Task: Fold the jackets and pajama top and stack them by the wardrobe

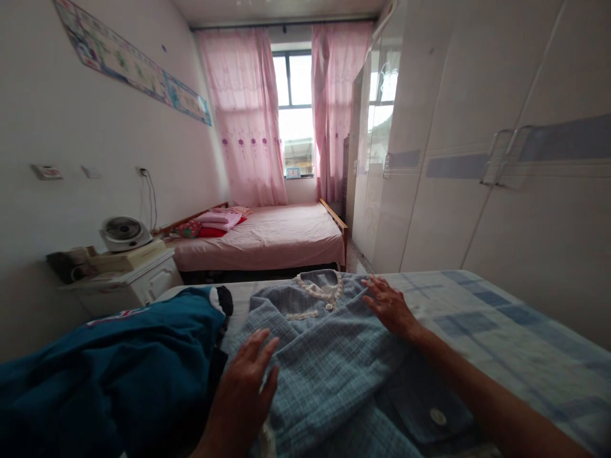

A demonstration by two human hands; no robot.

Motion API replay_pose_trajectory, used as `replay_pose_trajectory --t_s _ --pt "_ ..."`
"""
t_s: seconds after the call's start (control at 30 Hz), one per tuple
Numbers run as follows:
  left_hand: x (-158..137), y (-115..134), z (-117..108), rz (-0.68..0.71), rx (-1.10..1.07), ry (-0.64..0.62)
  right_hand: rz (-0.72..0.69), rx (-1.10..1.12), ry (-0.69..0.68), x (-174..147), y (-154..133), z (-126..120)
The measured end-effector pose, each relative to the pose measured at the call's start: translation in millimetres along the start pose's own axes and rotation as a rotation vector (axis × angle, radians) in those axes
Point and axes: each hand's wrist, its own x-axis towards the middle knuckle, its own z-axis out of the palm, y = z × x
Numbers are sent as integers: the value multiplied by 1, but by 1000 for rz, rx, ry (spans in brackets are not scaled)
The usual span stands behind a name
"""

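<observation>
A blue-grey woven blouse (324, 362) lies spread on the near bed, its lace-trimmed collar with a button facing away from me. One sleeve is folded across its front, and a cuff with a large pale button shows at the lower right. My right hand (389, 305) rests near the blouse's right shoulder, palm down with fingers stretched out. Over the left side of the blouse is my left hand (245, 388), its fingers apart and holding nothing. Whether its fingertips touch the fabric I cannot tell. A dark teal garment (128, 356) lies bunched to the left.
The near bed has a checked sheet (477, 318). Beyond it stands another bed with a pink sheet (272, 232) and folded bedding (217, 222). A small fan (125, 233) sits on a white cabinet (155, 277) at left. White wardrobes (443, 216) line the right side.
</observation>
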Motion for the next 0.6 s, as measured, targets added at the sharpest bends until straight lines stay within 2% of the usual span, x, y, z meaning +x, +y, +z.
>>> replay_pose_trajectory --t_s 0.1,0.23,0.6 --pt "-10 5 20 109 26 -121 41 -17 -89 -25 9 12" --pt "-18 -4 41 15 -7 -245 131 -46 -147 -38 24 24" --pt "-20 -5 44 -23 -24 -205 118 -84 -135 -34 27 28"
